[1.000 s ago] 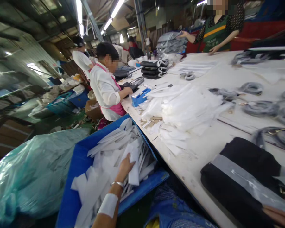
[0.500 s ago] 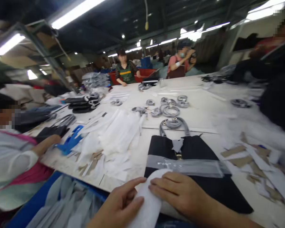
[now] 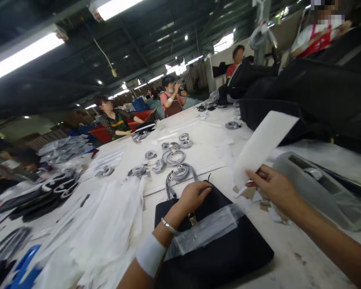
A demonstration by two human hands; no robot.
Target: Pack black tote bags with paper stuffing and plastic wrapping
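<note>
At 11 o'clock from the centre of the black bag (image 3: pixel 222 253), our left hand (image 3: pixel 194 196) overlies its top edge, fingers bunched, grip indeterminable; at 2, our right hand (image 3: pixel 266 182) pinches the white strip (image 3: pixel 264 146). White tabletop (image 3: pixel 297 261) extends at 4

The strip (image 3: pixel 263 144) in the right hand (image 3: pixel 269 184) is plain white; the bag (image 3: pixel 216 249) under the left hand (image 3: pixel 194 196) is solid black with gold-toned metal (image 3: pixel 192 218). Below the left hand are a silver bracelet (image 3: pixel 169 226) and white wristband (image 3: pixel 151 255). Beyond both hands, grey coils (image 3: pixel 173 156) dot the off-white counter (image 3: pixel 204 130); farther off, a green apron (image 3: pixel 118 125) has a yellow-orange stripe, with pale-dotted black sleeves (image 3: pixel 104 125).
</note>
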